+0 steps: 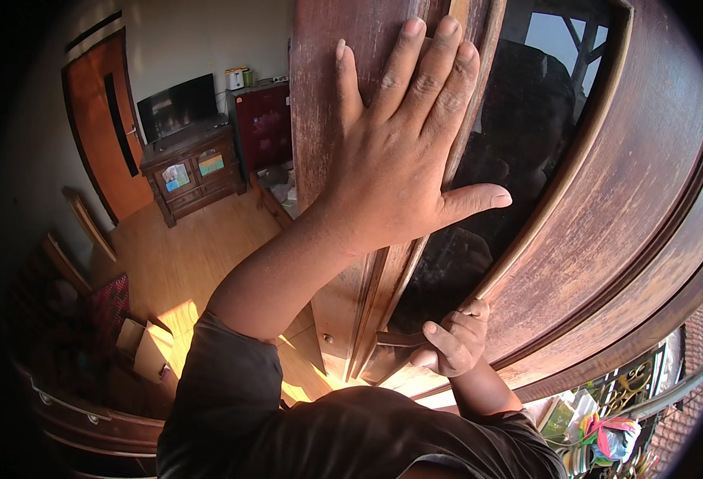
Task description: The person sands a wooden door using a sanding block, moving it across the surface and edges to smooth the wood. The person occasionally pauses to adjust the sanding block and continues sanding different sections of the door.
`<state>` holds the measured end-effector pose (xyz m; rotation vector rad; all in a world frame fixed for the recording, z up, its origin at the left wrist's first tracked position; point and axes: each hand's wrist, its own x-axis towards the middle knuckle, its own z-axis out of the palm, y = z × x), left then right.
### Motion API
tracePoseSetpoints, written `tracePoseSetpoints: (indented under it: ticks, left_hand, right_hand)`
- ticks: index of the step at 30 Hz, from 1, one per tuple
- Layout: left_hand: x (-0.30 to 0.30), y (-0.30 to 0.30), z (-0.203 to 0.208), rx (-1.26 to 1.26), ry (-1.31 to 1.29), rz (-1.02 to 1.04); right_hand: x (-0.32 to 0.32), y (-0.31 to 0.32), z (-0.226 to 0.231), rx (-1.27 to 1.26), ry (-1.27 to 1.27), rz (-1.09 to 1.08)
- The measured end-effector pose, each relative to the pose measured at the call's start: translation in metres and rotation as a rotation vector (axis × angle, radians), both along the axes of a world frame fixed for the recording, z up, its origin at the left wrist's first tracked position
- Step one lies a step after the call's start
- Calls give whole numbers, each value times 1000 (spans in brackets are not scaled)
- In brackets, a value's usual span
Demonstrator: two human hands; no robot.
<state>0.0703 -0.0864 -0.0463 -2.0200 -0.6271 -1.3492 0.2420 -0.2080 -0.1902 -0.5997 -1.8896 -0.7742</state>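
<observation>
a wooden door [599, 247] fills the space before the wearer; the left hand [403, 172], spread open and grasping nothing, seems laid flat on it, perhaps bracing; the right hand [457, 342] half curls below the dark glass panel [523, 112], its hold unclear; no writing is legible on the door

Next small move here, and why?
Probably a light test push with the left hand: its fingers are spread wide over the wooden panel, which should spread the pressure. The right hand is curled low beside the dark glass; its exact contact is unclear, so I'd go gently.
</observation>
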Motion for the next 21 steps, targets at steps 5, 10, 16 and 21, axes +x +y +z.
tracePoseSetpoints:
  ticks: [5,10,16,21]
  left_hand:
    - [2,-18,-36,-70,-36,-149]
    - [2,-11,-12,-54,-12,-93]
    - [3,-11,-11,-52,-17,-113]
    - [-1,-29,-22,-83,23,-118]
  right_hand:
    - [0,3,-2,29,26,19]
    - [1,2,-6,6,10,18]
    - [-1,3,-11,0,26,-4]
    - [-2,6,-10,27,56,36]
